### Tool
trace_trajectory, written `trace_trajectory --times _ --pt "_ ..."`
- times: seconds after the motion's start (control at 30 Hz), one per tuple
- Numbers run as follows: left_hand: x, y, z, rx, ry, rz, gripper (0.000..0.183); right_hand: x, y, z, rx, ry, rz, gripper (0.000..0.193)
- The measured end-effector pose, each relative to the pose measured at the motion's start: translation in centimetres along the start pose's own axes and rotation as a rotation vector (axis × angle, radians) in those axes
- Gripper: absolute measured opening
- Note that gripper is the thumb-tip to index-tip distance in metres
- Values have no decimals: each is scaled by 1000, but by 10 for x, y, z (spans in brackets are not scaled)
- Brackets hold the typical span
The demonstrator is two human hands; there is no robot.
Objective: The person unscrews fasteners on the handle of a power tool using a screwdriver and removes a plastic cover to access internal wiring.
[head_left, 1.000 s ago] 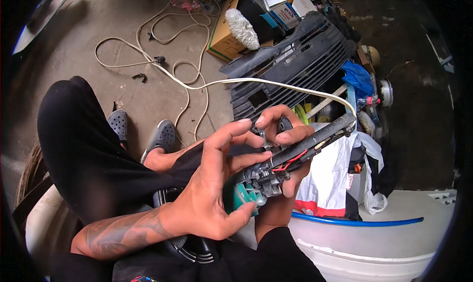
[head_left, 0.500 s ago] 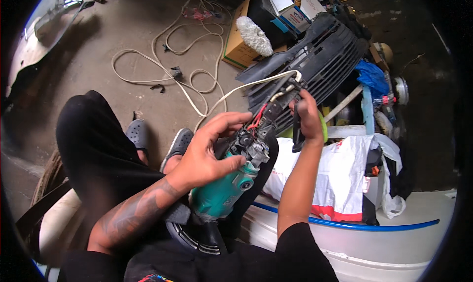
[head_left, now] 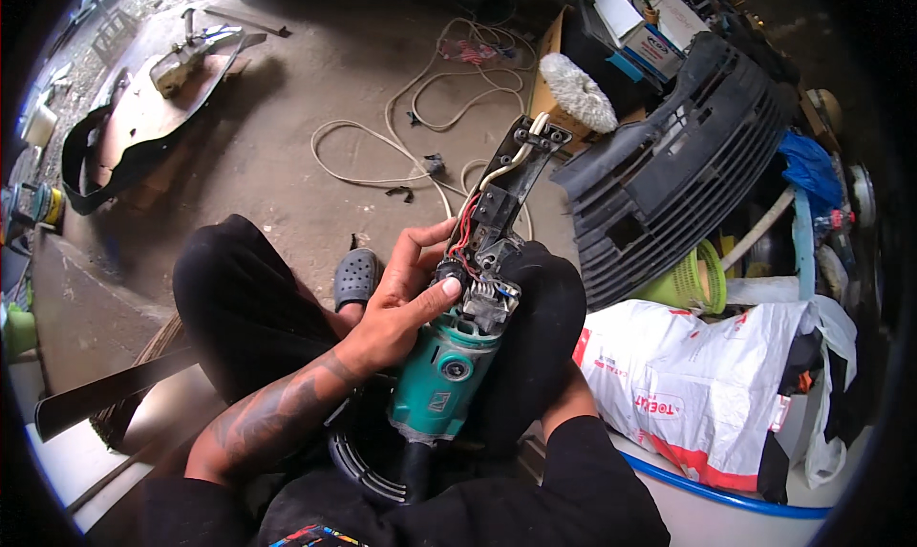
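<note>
A teal-green electric polisher (head_left: 444,375) lies across my lap, with its rear end pointing away from me. The casing at that end is off, so red wires (head_left: 465,230), a pale cord and metal parts show along the black handle shell (head_left: 513,186). My left hand (head_left: 401,294) grips the polisher around its open middle, thumb on top and fingers along the far side. Near my body a black loop handle (head_left: 365,469) sticks out of the tool. Of my right arm only the forearm (head_left: 568,404) shows; the hand is hidden behind my right knee.
The pale cord (head_left: 353,179) lies in loops on the floor. A white wool pad (head_left: 578,90) leans on a cardboard box. To the right are a black car grille (head_left: 683,155), a green basket (head_left: 693,279) and a white sack (head_left: 688,385). A broken panel (head_left: 158,117) lies far left.
My right hand, earlier at the polisher's far end with a black part, has dropped out of sight behind my knee. My left thumb now rests on the tool. The view has swung left.
</note>
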State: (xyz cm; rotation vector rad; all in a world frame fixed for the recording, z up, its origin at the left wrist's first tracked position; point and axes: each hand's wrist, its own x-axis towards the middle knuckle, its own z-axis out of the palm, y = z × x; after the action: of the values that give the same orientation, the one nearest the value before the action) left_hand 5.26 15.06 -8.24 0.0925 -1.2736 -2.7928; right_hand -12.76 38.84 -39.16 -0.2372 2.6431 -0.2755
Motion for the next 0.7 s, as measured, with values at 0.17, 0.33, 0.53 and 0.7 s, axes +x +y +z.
trace_trajectory --times 0.17,0.33,0.53,0.7 --pt "0 1 0 36 12 54 59 3 14 16 31 82 75 52" --pt "-3 -6 -7 30 21 126 57 5 42 -52 293 334 -29 54" --pt "-11 -5 -9 11 233 199 55 -91 -20 -283 772 521 -331 32" --pt "-22 2 -10 15 355 319 58 -207 -151 -322 694 380 -748 37"
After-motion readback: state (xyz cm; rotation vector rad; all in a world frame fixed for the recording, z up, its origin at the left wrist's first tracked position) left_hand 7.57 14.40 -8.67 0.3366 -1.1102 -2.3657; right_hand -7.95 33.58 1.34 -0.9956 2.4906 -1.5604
